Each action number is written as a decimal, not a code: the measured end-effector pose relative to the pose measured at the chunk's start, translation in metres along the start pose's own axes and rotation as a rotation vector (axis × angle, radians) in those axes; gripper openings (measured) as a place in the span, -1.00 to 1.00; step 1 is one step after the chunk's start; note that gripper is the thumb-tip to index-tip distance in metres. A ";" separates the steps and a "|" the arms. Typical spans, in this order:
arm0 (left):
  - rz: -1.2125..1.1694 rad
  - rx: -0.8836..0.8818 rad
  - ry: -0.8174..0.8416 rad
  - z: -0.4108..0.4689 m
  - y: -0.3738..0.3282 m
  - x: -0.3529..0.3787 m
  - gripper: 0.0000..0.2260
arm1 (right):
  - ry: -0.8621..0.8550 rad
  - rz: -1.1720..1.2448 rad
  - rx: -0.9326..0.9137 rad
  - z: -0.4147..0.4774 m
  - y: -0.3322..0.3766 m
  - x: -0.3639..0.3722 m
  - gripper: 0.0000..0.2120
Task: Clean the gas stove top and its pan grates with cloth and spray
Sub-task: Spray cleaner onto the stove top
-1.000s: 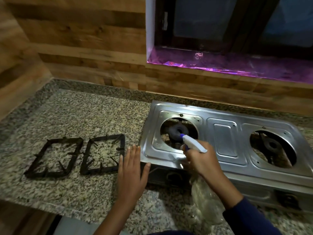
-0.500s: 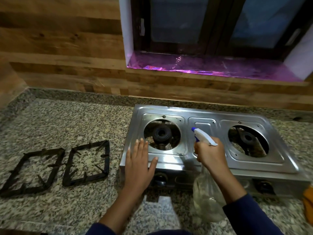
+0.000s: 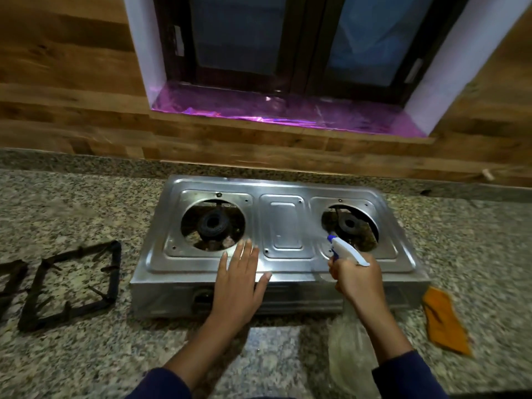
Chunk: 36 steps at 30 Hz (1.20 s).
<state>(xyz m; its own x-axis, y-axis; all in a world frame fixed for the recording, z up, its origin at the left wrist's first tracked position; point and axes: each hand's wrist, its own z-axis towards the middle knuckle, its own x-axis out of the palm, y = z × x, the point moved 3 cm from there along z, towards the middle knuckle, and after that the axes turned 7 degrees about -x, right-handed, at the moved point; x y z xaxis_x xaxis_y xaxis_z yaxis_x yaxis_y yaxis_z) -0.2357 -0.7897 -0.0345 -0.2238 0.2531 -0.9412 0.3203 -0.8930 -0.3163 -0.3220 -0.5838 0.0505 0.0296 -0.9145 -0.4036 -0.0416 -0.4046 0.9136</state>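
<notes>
Right hand (image 3: 357, 276) grips spray bottle (image 3: 347, 250); left hand (image 3: 240, 279) flat on stove (image 3: 283, 226)

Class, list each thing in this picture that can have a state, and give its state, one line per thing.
Stove: grates off, both burners exposed.
Pan grates: lying flat on the counter, left of the stove.
Spray bottle: gripped, nozzle over the stove top.
Orange cloth: lying on the counter, untouched.
Left hand: flat on the stove's front edge.
Right hand: grips the spray bottle.
Window: closed.

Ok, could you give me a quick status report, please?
Left hand flat on stove top. Right hand grips spray bottle by right burner. Orange cloth untouched.
</notes>
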 end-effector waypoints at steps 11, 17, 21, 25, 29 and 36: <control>-0.022 0.107 0.041 0.015 -0.084 0.030 -0.39 | -0.073 0.000 0.000 0.000 -0.031 -0.078 -0.87; -0.031 0.124 0.047 0.031 -0.111 0.036 -0.29 | 0.088 -0.137 0.044 0.010 -0.057 -0.101 -0.81; -0.014 0.123 0.049 0.042 -0.128 0.040 -0.32 | -0.064 -0.064 0.154 0.017 -0.076 -0.132 -0.77; 0.011 0.111 0.061 0.053 -0.147 0.047 -0.29 | -0.150 -0.099 0.134 0.029 -0.087 -0.169 -0.85; -0.017 0.054 0.059 0.064 -0.154 0.056 -0.28 | -0.184 -0.074 0.133 0.039 -0.090 -0.188 -0.89; -0.078 -0.035 0.041 0.064 -0.152 0.067 -0.26 | -0.201 0.006 0.072 0.061 -0.088 -0.213 -0.93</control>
<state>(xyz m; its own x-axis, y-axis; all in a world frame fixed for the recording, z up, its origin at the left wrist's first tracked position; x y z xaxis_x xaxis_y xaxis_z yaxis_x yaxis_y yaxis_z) -0.3584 -0.6610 -0.0418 -0.2114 0.3369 -0.9175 0.3357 -0.8566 -0.3918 -0.3856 -0.3537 0.0533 -0.1703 -0.8978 -0.4063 -0.1127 -0.3918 0.9131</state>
